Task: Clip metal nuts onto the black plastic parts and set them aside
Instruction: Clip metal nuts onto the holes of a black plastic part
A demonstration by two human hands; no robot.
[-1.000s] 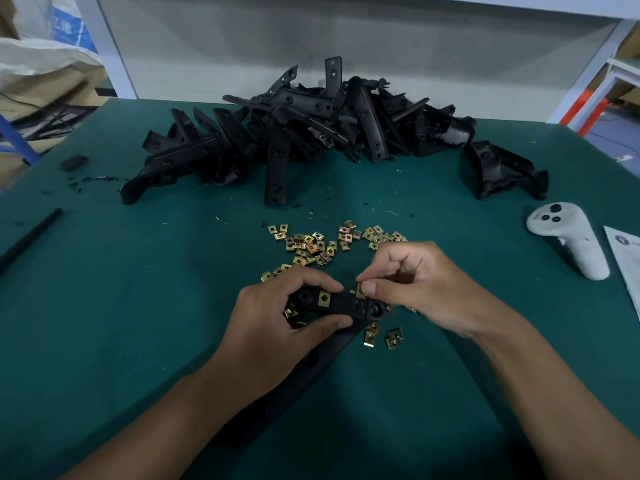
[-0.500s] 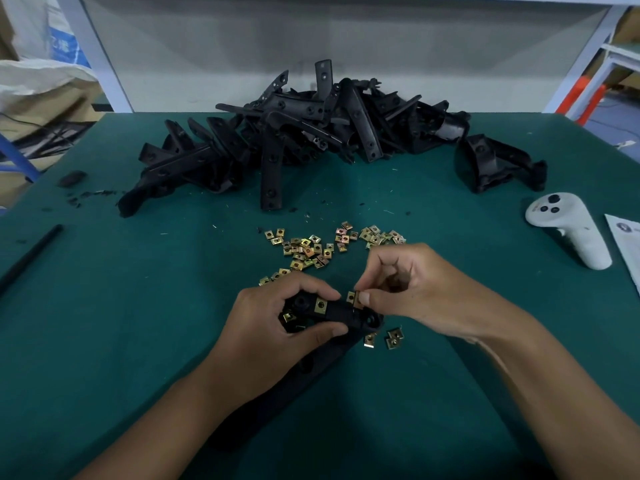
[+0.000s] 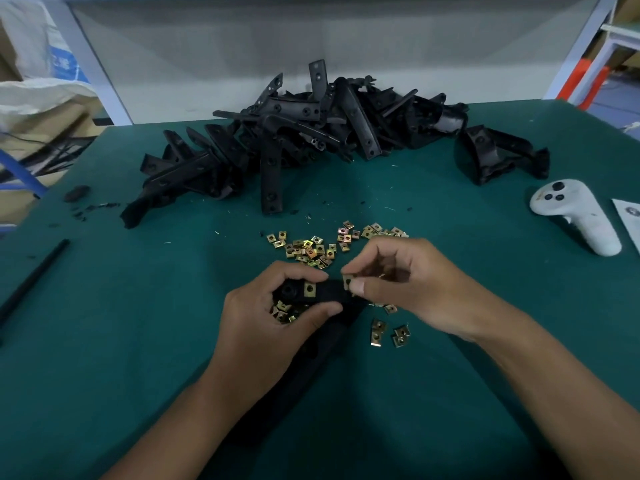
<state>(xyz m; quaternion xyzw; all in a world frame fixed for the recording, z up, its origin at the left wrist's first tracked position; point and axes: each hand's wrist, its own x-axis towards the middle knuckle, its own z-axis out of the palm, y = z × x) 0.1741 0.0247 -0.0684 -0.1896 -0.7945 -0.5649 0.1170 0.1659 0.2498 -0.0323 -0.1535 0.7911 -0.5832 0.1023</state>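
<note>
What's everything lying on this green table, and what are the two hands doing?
Black plastic parts: a large pile, black, far middle of the table.
Loose metal nuts: dozens, brass-gold, scattered in the middle.
Held plastic part: one, black, near middle, one nut already clipped on.
Controller: one, white, right side.
Paper sheet: one, white, right edge.
Rod: one, black, left edge.
Small black scraps: a few, far left.
Left hand: grips the held part.
Right hand: pinches a second nut at the part's end.
</note>
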